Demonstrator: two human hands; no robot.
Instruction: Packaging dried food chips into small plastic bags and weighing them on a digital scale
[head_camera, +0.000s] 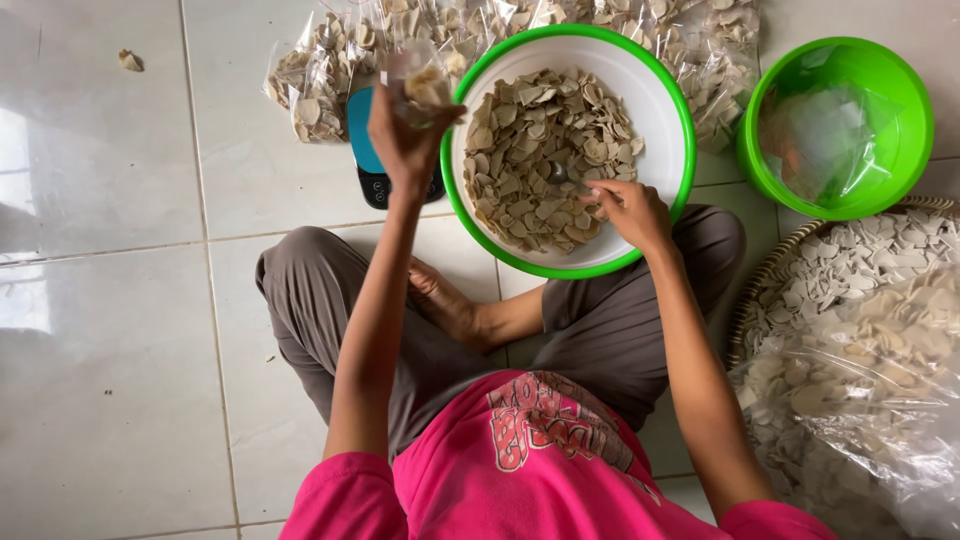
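Mid-filling: left hand (405, 135) grips a small clear bag (425, 82) above the scale (368, 160), right hand (628, 210) pinches chips (540, 150) in the white basin (665, 120), probably around a spoon; next move needs a steady drop into the bag

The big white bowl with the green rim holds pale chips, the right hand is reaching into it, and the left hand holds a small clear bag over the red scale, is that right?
Nearly. The scale under the left hand is black with a teal top, not red, as the head view shows. The rest stands: the white bowl holds pale chips, the right hand reaches into it, and the left holds a small clear bag.
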